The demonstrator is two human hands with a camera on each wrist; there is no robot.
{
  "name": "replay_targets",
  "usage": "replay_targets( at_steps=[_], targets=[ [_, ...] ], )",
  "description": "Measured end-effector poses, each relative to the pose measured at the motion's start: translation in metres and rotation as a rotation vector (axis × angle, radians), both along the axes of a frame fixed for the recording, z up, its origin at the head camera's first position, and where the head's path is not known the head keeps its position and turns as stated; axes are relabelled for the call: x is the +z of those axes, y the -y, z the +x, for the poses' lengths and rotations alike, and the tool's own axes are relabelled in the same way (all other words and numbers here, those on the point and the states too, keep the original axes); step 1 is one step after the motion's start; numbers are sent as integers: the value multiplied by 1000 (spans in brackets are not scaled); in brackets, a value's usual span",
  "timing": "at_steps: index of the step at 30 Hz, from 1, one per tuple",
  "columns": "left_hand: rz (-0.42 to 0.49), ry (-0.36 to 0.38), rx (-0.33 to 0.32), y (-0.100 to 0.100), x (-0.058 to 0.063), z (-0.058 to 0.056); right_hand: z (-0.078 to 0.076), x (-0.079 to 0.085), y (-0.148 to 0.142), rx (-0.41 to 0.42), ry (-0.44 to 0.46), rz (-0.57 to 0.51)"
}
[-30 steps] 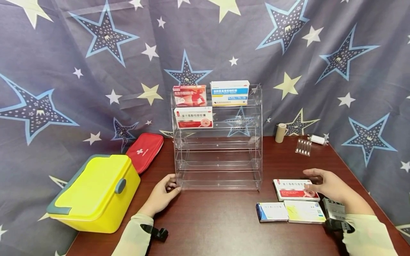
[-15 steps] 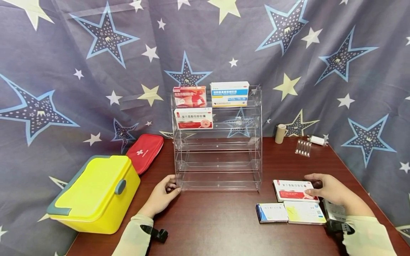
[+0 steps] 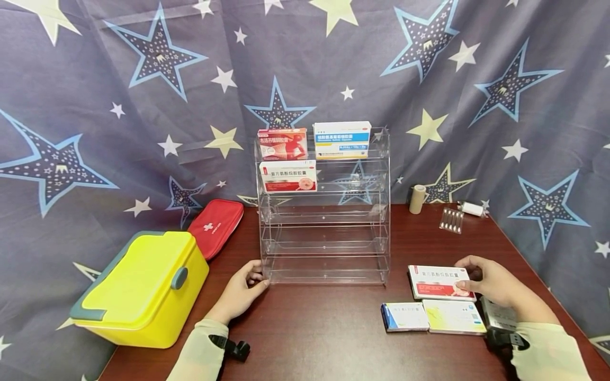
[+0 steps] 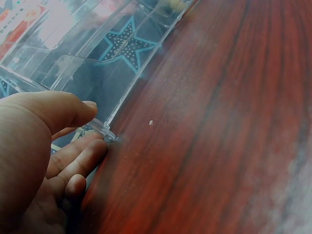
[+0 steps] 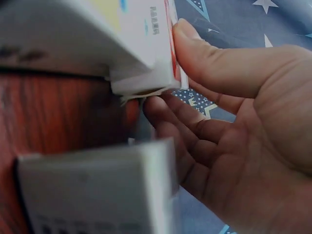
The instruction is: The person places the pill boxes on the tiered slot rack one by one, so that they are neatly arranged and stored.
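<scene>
My left hand (image 3: 242, 288) pinches the lower left corner of a clear tiered display rack (image 3: 324, 276); in the left wrist view the thumb and fingertips lie on either side of its edge. Over on the right, my right hand (image 3: 491, 280) pinches the right end of a red-and-white medicine box (image 3: 436, 276), thumb on its face and fingers round the far edge. Just in front of that box lie a blue-and-white box (image 3: 405, 316) and a yellow-and-white box (image 3: 455, 316). A grey box (image 3: 498, 313), partly hidden by the wrist camera, sits under the right wrist.
Three medicine boxes, among them a red one (image 3: 282, 145), stand on the rack's upper tiers. At left are a yellow case (image 3: 138, 286) and a red first-aid pouch (image 3: 216, 227). Toward the back right stand a tan roll (image 3: 417, 199), a blister strip (image 3: 450, 220) and a white roll (image 3: 472, 208).
The right hand's thumb and fingers have closed on the red-and-white box, which has shifted slightly right and its far edge a little up. The left hand stays at the rack's corner.
</scene>
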State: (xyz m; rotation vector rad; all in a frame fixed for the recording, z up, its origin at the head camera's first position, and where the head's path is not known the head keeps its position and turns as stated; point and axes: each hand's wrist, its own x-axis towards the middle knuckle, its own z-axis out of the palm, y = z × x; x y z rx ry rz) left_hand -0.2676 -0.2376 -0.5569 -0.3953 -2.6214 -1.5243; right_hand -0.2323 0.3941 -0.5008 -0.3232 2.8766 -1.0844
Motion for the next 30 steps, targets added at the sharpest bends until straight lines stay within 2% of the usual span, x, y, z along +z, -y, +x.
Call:
replay_targets(
  at_steps=[7,16,25,30],
  targets=[
    [18,-9,-6,-1,1,0,1,3,-7,-70,-111,48],
    [19,-17,-5,-2,1,0,4,9,-11,-168,-143,35],
    [9,-5,-10,-1,0,-1,5,12,-12,-193,-176,30],
    [2,-1,-5,0,1,-1,5,14,-14,-238,-200,33]
  ],
)
